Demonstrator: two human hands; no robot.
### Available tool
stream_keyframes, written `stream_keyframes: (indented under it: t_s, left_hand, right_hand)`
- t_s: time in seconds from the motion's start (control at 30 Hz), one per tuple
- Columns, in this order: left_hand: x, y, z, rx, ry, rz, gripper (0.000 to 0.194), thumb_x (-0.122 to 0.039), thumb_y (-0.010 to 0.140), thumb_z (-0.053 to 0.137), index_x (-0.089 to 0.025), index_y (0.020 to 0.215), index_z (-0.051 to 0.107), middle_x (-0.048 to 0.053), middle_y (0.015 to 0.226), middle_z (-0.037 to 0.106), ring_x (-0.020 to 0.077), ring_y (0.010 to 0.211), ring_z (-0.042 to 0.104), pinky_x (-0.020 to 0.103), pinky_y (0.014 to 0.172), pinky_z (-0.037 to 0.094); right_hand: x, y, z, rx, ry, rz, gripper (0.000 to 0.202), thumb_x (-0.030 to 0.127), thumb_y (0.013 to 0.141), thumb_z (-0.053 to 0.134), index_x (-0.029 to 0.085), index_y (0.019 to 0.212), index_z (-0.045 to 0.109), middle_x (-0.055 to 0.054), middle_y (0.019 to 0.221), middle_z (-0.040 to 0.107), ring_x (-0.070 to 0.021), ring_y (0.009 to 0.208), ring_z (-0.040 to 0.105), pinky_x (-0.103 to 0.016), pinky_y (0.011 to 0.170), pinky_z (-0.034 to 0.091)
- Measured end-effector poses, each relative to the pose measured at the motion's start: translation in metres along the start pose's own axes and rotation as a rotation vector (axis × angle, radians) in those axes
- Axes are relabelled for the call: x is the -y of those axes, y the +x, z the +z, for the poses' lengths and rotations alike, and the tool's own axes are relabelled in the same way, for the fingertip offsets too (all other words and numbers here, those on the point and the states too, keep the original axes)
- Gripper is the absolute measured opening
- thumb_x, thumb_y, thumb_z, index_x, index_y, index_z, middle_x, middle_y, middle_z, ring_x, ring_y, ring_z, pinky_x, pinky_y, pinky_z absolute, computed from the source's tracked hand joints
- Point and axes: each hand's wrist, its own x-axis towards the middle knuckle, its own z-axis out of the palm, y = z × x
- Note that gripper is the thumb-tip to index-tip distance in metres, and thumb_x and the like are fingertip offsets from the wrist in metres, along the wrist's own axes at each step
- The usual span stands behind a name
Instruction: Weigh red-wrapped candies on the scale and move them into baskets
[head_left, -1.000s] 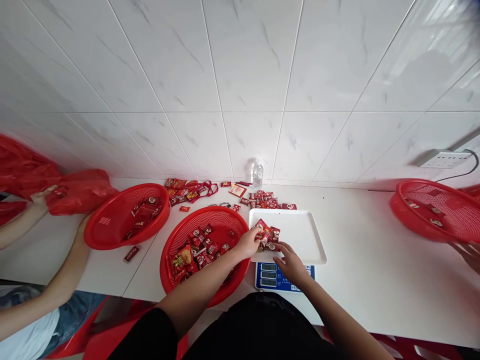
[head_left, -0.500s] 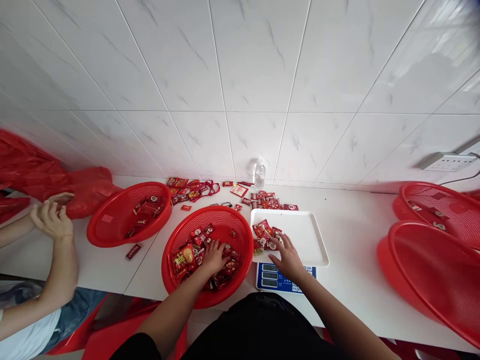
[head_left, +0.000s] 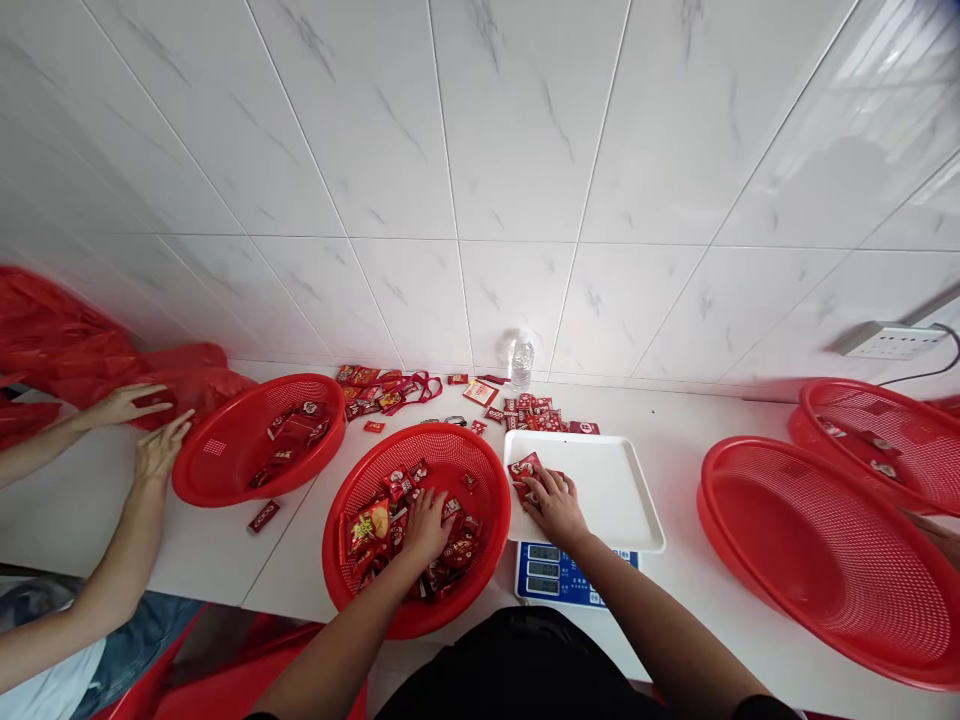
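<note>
My left hand (head_left: 427,525) lies in a round red mesh basket (head_left: 491,480), its fingers stretched over the small red snack packets (head_left: 397,490) inside. A larger red and yellow packet (head_left: 373,522) is beside that hand. On the white scale tray (head_left: 607,480), my right hand (head_left: 556,508) curls over several red packets (head_left: 525,466), partly covering them. Under the tray's front edge shows the blue panel of the scale (head_left: 566,572).
Loose packets (head_left: 536,412) and a clear bottle (head_left: 523,362) are by the wall. A second red basket (head_left: 217,450) stands left, near a co-worker's hands (head_left: 161,445). Two more baskets (head_left: 787,560) are at right, with another person's hand (head_left: 937,535) at the edge. A power strip (head_left: 892,340) is on the wall.
My right hand has come down onto the packets on the tray and closed over them. The front right basket has shifted left. The co-worker's hands at left have moved apart.
</note>
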Motion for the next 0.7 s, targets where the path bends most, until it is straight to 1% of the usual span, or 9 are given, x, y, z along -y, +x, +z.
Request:
stream_keyframes:
  t_s: [0.07, 0.17, 0.27, 0.37, 0.47, 0.57, 0.63, 0.7]
  left_hand:
    - [-0.009, 0.0, -0.005, -0.096, -0.079, 0.063, 0.038, -0.024, 0.083, 0.047, -0.018, 0.12, 0.052, 0.01, 0.133, 0.048, 0.0268, 0.131, 0.032, 0.045, 0.106, 0.029]
    - [-0.035, 0.003, -0.017, -0.215, -0.206, 0.204, 0.032, -0.025, 0.086, 0.042, -0.021, 0.117, 0.053, 0.007, 0.13, 0.05, 0.0239, 0.131, 0.032, 0.044, 0.105, 0.033]
    - [-0.07, 0.012, -0.03, -0.25, -0.268, 0.366, 0.03, -0.023, 0.088, 0.04, -0.022, 0.114, 0.054, 0.005, 0.127, 0.052, 0.0218, 0.131, 0.033, 0.044, 0.107, 0.032]
    - [-0.104, 0.026, -0.039, -0.192, -0.267, 0.481, 0.032, -0.021, 0.086, 0.043, -0.023, 0.117, 0.053, 0.004, 0.123, 0.055, 0.0221, 0.127, 0.036, 0.044, 0.106, 0.034]
    - [-0.129, 0.042, -0.042, -0.091, -0.228, 0.531, 0.037, -0.019, 0.083, 0.048, -0.023, 0.119, 0.051, 0.005, 0.121, 0.056, 0.0218, 0.121, 0.043, 0.041, 0.102, 0.037]
    - [-0.145, 0.059, -0.041, -0.014, -0.145, 0.546, 0.041, -0.018, 0.08, 0.052, -0.022, 0.121, 0.049, 0.006, 0.123, 0.054, 0.0229, 0.12, 0.043, 0.041, 0.101, 0.035]
    - [-0.153, 0.069, -0.038, 0.046, -0.104, 0.541, 0.046, -0.018, 0.078, 0.055, -0.021, 0.123, 0.047, 0.008, 0.126, 0.052, 0.0244, 0.122, 0.04, 0.041, 0.102, 0.033]
    - [-0.159, 0.076, -0.035, 0.121, -0.098, 0.503, 0.046, -0.015, 0.077, 0.054, -0.022, 0.123, 0.049, 0.007, 0.125, 0.053, 0.0242, 0.121, 0.041, 0.039, 0.101, 0.033]
  right_hand:
    - [-0.005, 0.002, -0.001, -0.016, 0.047, -0.006, 0.038, 0.027, 0.085, 0.047, 0.029, 0.123, 0.049, -0.008, 0.133, 0.048, -0.026, 0.12, 0.042, -0.046, 0.1, 0.028]
    - [-0.013, 0.007, -0.003, -0.007, 0.104, -0.008, 0.043, 0.016, 0.078, 0.053, 0.027, 0.12, 0.052, -0.008, 0.125, 0.054, -0.0249, 0.111, 0.049, -0.039, 0.091, 0.037]
    - [-0.019, 0.013, -0.004, -0.021, 0.198, 0.004, 0.045, 0.011, 0.072, 0.056, 0.028, 0.114, 0.055, -0.006, 0.12, 0.057, -0.0229, 0.103, 0.054, -0.034, 0.085, 0.041]
    - [-0.023, 0.018, -0.006, -0.077, 0.32, 0.076, 0.042, 0.012, 0.071, 0.055, 0.029, 0.109, 0.057, -0.003, 0.111, 0.061, -0.0196, 0.089, 0.059, -0.029, 0.075, 0.045]
    - [-0.026, 0.022, -0.012, -0.177, 0.471, 0.215, 0.034, 0.019, 0.073, 0.052, 0.029, 0.105, 0.056, -0.002, 0.107, 0.061, -0.0168, 0.077, 0.061, -0.026, 0.063, 0.046]
    - [-0.027, 0.023, -0.018, -0.285, 0.659, 0.382, 0.027, 0.032, 0.076, 0.051, 0.026, 0.102, 0.054, -0.002, 0.1, 0.062, -0.0151, 0.069, 0.061, -0.025, 0.055, 0.046]
    - [-0.027, 0.023, -0.022, -0.335, 0.8, 0.493, 0.031, 0.039, 0.074, 0.054, 0.024, 0.101, 0.053, -0.001, 0.088, 0.064, -0.0147, 0.063, 0.061, -0.025, 0.051, 0.047]
    - [-0.027, 0.02, -0.024, -0.357, 0.955, 0.588, 0.038, 0.043, 0.07, 0.06, 0.023, 0.101, 0.052, 0.0, 0.077, 0.065, -0.0155, 0.059, 0.062, -0.026, 0.05, 0.049]
